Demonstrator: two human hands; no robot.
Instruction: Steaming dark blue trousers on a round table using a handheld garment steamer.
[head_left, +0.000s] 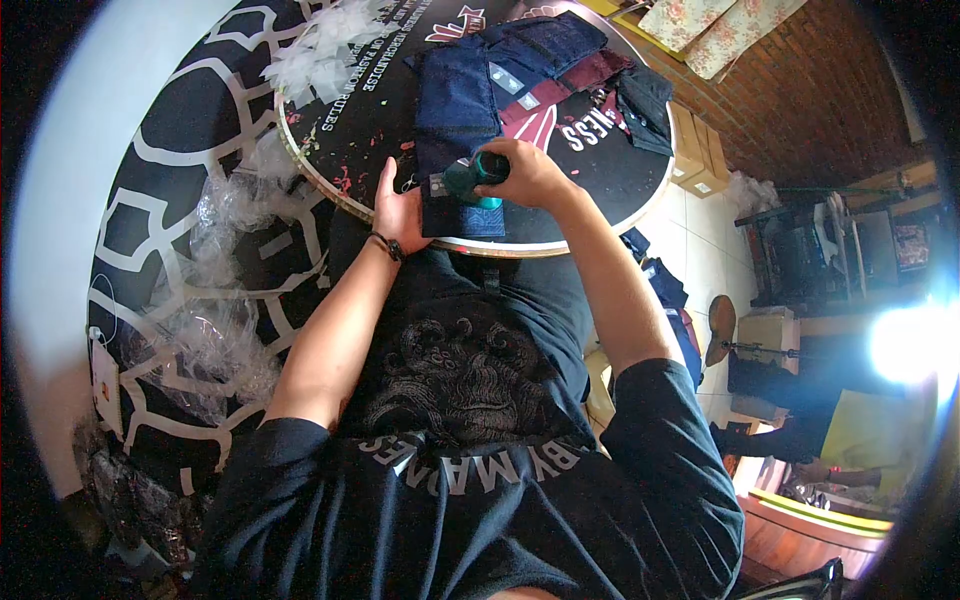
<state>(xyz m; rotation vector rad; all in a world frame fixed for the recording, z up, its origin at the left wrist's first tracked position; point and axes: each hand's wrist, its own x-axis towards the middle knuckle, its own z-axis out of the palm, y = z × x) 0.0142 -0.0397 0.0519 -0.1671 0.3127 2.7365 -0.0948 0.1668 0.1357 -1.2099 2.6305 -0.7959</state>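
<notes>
My right hand (534, 174) grips a teal handheld tool (463, 180) with a dark end; its exact kind is unclear. The tool sits over the near end of a folded navy garment (457, 97), by a small grey label (436, 185) and a blue patterned patch (481, 221). Against the garment's left edge lies my left hand (403, 214), thumb raised and apart from the cloth. Its other fingers are hidden at the cloth, so I cannot tell whether they hold it. Beneath is a round black table (360, 161) with printed lettering.
Maroon folded cloth (555, 94) and a black garment (645, 109) lie farther back. White translucent scraps (322, 52) are heaped at the far left. Clear plastic wrap (217, 337) covers part of the patterned floor. Cardboard boxes (697, 154) stand right of the table.
</notes>
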